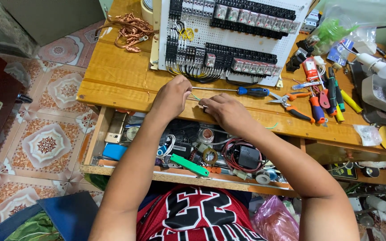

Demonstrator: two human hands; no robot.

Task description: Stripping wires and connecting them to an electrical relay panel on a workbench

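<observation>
Far left on the wooden workbench [112, 76], a tangle of bare copper wire scraps [130, 30]. Behind the hands stands a white perforated panel [228, 38] carrying rows of black relays and bundled black wiring. Left hand [173, 93] closed, fingertips pinching one end of a thin green wire [195, 97] near the bench's front edge; right hand [226, 111] curled just beside it, apparently gripping the wire's other end, fingers partly hidden. Just beyond the knuckles lies a blue-handled screwdriver [242, 91]. Further right, orange-handled pliers [291, 103] and assorted hand tools. Below, an open drawer [95, 147] crammed with small parts.
</observation>
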